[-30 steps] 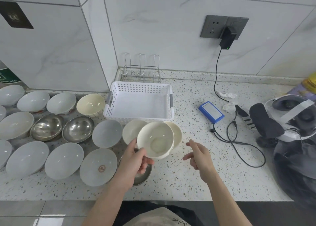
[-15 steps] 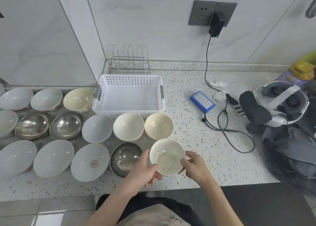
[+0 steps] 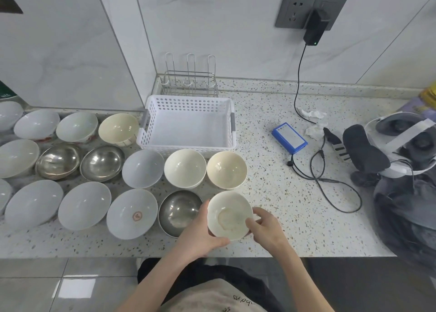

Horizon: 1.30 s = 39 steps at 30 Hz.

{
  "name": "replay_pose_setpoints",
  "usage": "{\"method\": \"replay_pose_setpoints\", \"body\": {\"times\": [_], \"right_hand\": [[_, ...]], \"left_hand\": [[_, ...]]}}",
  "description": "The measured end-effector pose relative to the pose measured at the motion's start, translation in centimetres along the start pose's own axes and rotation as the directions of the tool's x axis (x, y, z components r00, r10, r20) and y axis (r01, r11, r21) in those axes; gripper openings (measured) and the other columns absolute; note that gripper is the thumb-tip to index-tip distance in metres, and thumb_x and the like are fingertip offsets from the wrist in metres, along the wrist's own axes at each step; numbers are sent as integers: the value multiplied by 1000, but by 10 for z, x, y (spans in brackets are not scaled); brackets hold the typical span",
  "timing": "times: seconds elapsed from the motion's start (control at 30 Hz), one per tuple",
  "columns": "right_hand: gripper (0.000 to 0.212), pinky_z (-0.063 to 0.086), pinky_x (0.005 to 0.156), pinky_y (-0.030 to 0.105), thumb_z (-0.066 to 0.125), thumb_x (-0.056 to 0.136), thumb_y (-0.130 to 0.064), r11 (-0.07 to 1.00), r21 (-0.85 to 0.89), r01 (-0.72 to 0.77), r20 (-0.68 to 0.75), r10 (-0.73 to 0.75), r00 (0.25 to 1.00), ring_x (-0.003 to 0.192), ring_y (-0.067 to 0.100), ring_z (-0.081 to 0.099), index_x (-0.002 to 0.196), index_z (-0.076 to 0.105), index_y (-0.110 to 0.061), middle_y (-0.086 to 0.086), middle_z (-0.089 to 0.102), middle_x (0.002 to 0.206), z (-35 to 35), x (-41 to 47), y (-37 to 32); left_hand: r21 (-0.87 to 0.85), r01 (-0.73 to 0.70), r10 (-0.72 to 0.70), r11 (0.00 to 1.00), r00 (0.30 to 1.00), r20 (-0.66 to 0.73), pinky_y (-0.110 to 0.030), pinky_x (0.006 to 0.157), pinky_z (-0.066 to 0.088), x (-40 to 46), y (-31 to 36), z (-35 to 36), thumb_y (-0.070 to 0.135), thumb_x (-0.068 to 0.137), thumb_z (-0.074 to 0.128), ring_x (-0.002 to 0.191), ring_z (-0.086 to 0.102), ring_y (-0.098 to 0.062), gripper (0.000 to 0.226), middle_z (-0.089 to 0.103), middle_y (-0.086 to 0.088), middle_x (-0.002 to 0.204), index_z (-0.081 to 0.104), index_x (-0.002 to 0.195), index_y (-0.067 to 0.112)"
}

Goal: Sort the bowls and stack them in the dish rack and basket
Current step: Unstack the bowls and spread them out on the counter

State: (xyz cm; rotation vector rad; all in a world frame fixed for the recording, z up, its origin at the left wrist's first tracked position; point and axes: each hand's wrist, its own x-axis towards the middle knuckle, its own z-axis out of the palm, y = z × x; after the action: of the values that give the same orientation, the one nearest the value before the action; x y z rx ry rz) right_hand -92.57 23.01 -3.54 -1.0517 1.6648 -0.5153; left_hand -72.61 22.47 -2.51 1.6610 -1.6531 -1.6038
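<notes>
A small cream bowl [image 3: 228, 214] sits low over the counter near its front edge, held from both sides. My left hand [image 3: 200, 235] grips its left rim and underside; my right hand [image 3: 264, 225] holds its right rim, thumb inside. Behind it stand two more cream bowls [image 3: 185, 168] [image 3: 227, 169] and a steel bowl [image 3: 179, 211]. The white plastic basket [image 3: 232, 125] is empty, with the wire dish rack [image 3: 190, 80] behind it against the wall. Several white, grey and steel bowls [image 3: 85, 205] spread across the counter to the left.
A blue battery pack [image 3: 289, 137] with a black cable [image 3: 330, 182] lies right of the basket. A headset [image 3: 401, 144] and a dark bag [image 3: 408, 212] fill the right end. A charger [image 3: 313, 28] hangs from the wall socket. Crumpled tissue [image 3: 311, 114] lies nearby.
The cream bowl came down from in front of the basket toward the counter's front edge. My right hand joined my left on it, and the grip has tightened since.
</notes>
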Motion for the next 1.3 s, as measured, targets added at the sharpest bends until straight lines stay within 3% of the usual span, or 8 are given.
{"method": "replay_pose_setpoints", "body": {"times": [0.17,0.43,0.57,0.83,0.97,1.07,1.17,1.3], "right_hand": [[25,39,49,17,53,87,-16,1000,-9,0,4,0,1000,42,-1,54,109,63,-23,-3,69,61,0,2,-3],[22,37,46,18,49,87,-17,1000,15,-8,18,8,1000,39,1,46,101,61,-30,-12,60,46,3,7,1],[23,40,47,22,49,86,-22,999,19,-27,17,27,999,43,6,44,101,60,-36,-7,65,55,3,8,1],[26,43,47,22,51,91,-30,998,-23,-58,44,59,997,42,7,45,115,60,-27,0,70,74,1,6,-2],[41,54,67,31,46,92,-57,984,-164,-67,15,70,997,61,5,60,121,58,-31,-4,73,78,-4,3,-8],[55,51,80,37,38,92,-64,948,-305,-88,-119,54,991,92,16,65,134,50,-31,-2,73,89,-10,-2,-18],[51,50,71,33,37,95,-58,924,-368,-101,-265,0,964,84,17,65,134,50,-28,-5,71,81,-15,-6,-40],[35,50,65,32,38,97,-44,942,-334,-26,-326,-89,941,73,13,62,124,57,-31,-7,70,70,-5,-8,-84]], "left_hand": [[64,-10,10,998,1000,-8,-15,72,48,0,-2,0,41,60,77,100,57,7,106,47,30,123,10,140,56],[150,21,-15,988,999,-42,-33,81,57,4,-2,0,40,60,75,96,61,-2,105,57,21,117,11,141,56],[177,26,-19,984,999,-46,-30,78,57,6,-2,0,42,58,75,91,60,2,104,58,22,113,8,136,62],[254,89,-79,963,996,-50,-35,84,57,8,-2,-1,45,63,79,90,65,-9,112,62,12,115,1,144,53],[252,122,-114,960,992,-45,-25,78,53,6,-2,-3,46,71,78,83,65,-5,117,66,7,104,-6,153,44],[190,118,-104,975,991,-83,-18,67,48,3,0,-12,47,81,69,72,65,1,96,72,7,81,8,154,37],[107,77,-56,991,981,-187,-19,63,47,-6,-2,-35,40,91,61,67,64,0,49,73,4,74,43,136,33],[-17,41,-45,999,957,-285,-20,56,49,-29,-13,-76,40,94,58,61,64,1,18,72,4,73,53,110,36]]}}
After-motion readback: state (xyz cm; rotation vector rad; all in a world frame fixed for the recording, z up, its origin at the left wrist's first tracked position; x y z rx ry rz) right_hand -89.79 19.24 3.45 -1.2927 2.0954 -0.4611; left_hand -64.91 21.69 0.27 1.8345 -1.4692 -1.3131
